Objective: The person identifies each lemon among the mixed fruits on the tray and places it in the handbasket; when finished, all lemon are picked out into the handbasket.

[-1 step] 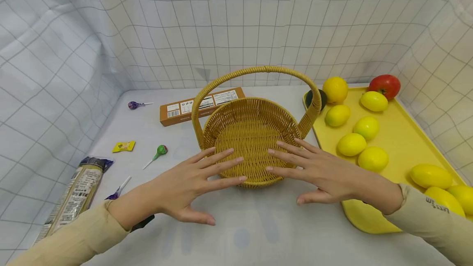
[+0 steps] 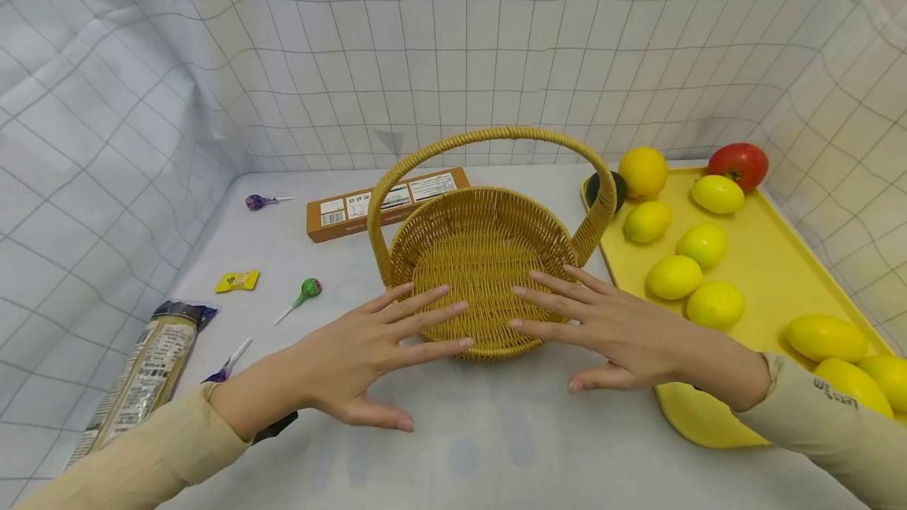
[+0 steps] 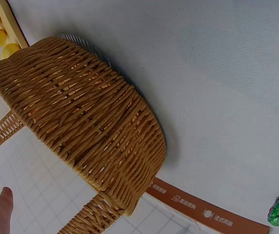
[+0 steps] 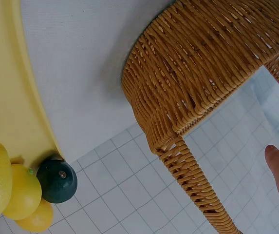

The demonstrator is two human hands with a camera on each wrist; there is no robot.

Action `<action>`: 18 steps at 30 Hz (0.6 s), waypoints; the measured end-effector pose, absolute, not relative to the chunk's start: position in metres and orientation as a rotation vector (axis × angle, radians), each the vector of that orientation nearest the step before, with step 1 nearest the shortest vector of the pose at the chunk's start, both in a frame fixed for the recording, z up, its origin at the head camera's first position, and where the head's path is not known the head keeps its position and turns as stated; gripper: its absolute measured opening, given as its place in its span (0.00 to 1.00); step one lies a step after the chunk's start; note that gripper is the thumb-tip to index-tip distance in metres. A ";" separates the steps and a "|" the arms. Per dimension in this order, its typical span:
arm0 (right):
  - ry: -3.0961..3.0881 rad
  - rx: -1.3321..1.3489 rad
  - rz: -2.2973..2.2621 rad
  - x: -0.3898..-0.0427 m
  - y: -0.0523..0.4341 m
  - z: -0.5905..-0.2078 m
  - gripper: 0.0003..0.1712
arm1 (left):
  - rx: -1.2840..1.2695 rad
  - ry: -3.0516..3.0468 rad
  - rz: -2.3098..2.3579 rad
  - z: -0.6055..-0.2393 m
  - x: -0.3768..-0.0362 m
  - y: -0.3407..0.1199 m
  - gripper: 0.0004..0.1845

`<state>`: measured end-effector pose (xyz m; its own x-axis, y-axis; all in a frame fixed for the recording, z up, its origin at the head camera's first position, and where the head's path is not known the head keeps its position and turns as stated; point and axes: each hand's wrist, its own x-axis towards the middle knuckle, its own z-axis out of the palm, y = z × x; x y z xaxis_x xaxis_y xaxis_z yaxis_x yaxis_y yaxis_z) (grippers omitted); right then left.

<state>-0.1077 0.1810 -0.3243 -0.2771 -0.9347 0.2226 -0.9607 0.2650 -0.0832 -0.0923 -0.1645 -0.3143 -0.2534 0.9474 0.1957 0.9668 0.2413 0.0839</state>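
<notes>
While both hands hover spread over its near rim, the wicker basket stands unfilled mid-worktop. Left hand, right hand: fingers splayed, holding nothing. Lemons remain on the yellow tray right of the basket; none loaded. Basket interior is hidden in the wrist views.

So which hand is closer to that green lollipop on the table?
The left hand. It hovers at the basket's near rim, just right of the green lollipop. The right hand is on the far side of the basket front, beside the yellow tray.
</notes>
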 end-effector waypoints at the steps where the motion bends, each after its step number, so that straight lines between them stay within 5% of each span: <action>1: -2.392 1.803 0.307 -0.108 0.181 -0.325 0.41 | -1.854 -2.395 -0.286 -0.315 -0.093 -0.164 0.42; 18: -2.461 1.645 0.415 -0.100 0.203 -0.324 0.37 | -1.636 -2.472 -0.276 -0.320 -0.087 -0.178 0.35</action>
<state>-0.1002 0.2033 -0.3238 -0.3861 -0.8799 0.2769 -0.9221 0.3594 -0.1436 -0.0869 -0.1784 -0.3202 -0.3869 0.8911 0.2372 0.9215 0.3833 0.0630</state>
